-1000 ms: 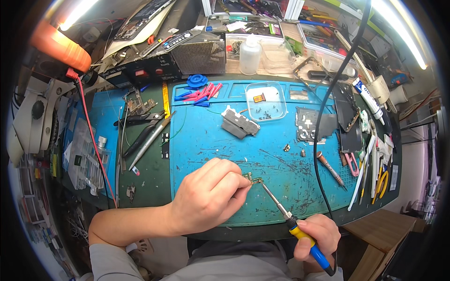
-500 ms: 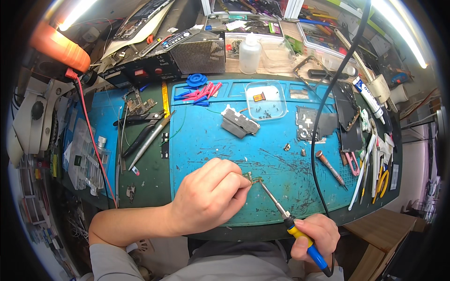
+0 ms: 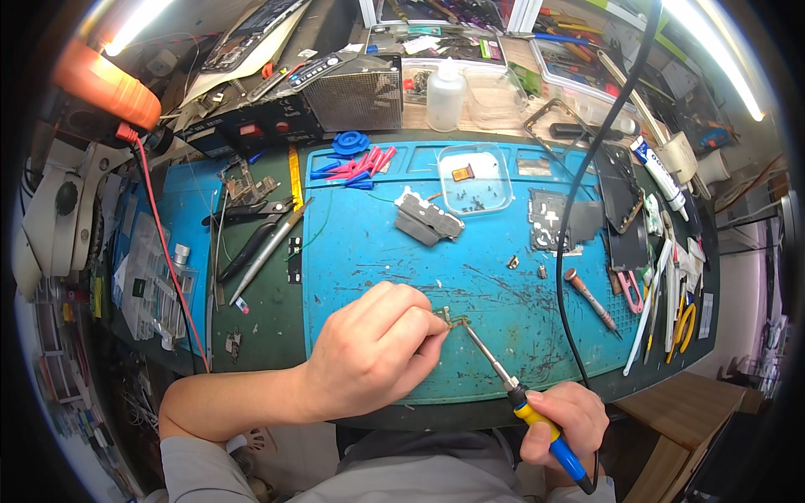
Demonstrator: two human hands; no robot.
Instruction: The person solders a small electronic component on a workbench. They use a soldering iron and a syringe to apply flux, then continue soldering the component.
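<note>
My left hand [image 3: 375, 348] is closed in a pinch on the edge of a small green circuit board [image 3: 455, 321]. The fingertips hide part of that board, and its details are too small to make out. My right hand [image 3: 567, 427] grips a soldering iron [image 3: 537, 417] by its yellow and blue handle. The iron's thin metal tip slants up to the left and meets the board's right side, or comes very near it. Beneath both lies a scratched blue work mat [image 3: 377, 251].
Beyond my hands a grey metal part [image 3: 428, 220] lies beside a clear plastic box [image 3: 475, 205] of tiny screws. A black cable [image 3: 563, 277] crosses the right side. A brown-handled tool [image 3: 590, 302] rests right; tweezers [image 3: 267, 256] lie left. A white bottle [image 3: 446, 96] stands behind.
</note>
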